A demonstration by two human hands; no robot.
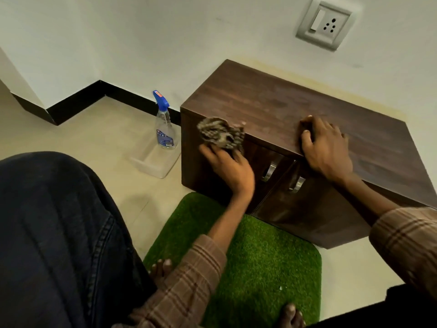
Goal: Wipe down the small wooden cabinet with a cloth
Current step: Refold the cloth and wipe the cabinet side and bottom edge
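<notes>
The small wooden cabinet (283, 129) stands on the floor against the wall. The cloth (221, 136) is bunched in the left hand (228, 170), fingers closed round it, pressed at the top front corner — wiping looks mid-way, doors below the fingers likely left. The right hand (325, 147) lies flat, fingers spread, holding nothing. A spray bottle (164, 124) stands beyond the cloth.

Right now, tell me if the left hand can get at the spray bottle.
Probably yes. The spray bottle stands on the floor just left of the cabinet, nothing between it and the left hand, though that hand holds the cloth.
</notes>
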